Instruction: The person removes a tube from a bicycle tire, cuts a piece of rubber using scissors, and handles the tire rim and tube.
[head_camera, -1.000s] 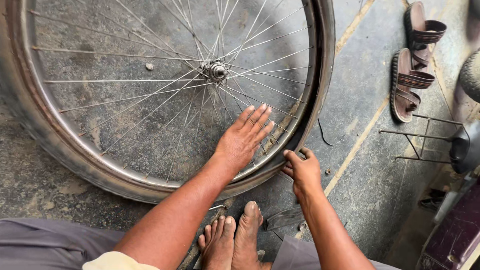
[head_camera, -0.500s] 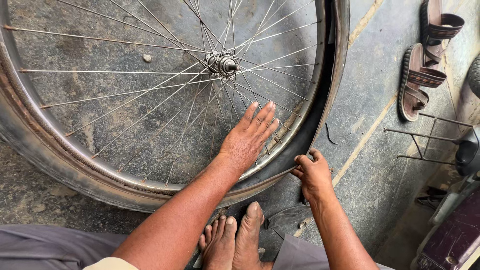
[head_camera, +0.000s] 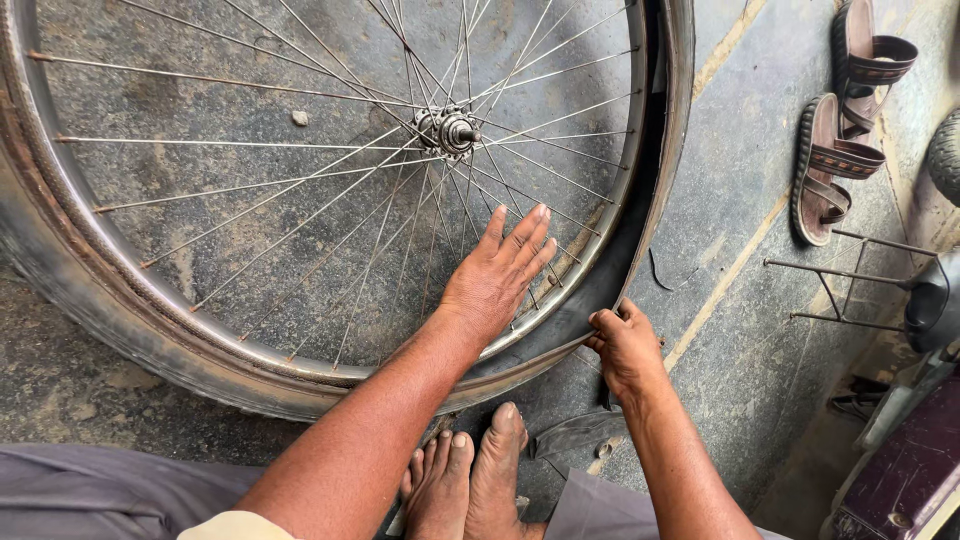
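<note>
- A spoked bicycle wheel (head_camera: 300, 200) lies flat on the concrete floor (head_camera: 740, 180), its steel rim dull and rusty and a worn black tyre (head_camera: 90, 300) around it.
- The left hand (head_camera: 497, 280) rests open and flat on the spokes near the rim.
- The right hand (head_camera: 628, 345) has its grip pinched on the tyre edge.
- A pair of brown sandals (head_camera: 835, 150) lies well apart.

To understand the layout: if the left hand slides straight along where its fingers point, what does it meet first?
The left hand points up-right across the spokes; it would likely first meet the metal rim, then the tyre.
</note>
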